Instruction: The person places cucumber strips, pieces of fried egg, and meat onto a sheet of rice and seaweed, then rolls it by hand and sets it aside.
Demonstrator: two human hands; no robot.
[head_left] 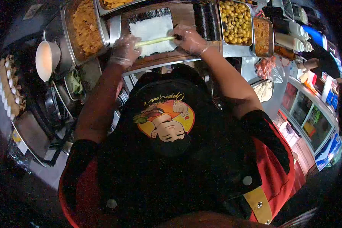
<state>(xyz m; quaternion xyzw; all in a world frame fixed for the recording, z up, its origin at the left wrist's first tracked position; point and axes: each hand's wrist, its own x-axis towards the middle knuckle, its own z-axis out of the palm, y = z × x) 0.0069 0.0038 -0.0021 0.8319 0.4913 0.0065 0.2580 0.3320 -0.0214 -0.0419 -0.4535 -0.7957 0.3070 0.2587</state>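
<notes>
A sheet of dark seaweed (150, 14) lies on the wooden board (180, 15), mostly covered with a layer of white rice (152, 27). Across the near part of the rice runs a long pale green strip, which looks like cucumber (155, 41). My left hand (125, 50), in a clear plastic glove, has its fingers closed at the strip's left end. Gloved the same way, my right hand (191, 39) pinches the right end. The fingers partly hide both ends of the strip.
Black sheets, apparently seaweed (207, 19), lie right of the board. Metal trays hold brownish food (86, 28) at left and small yellow-green round food (235, 22) at right. A white bowl (45, 60) stands left. Another person's arm (311, 64) reaches in near bottles (290, 41).
</notes>
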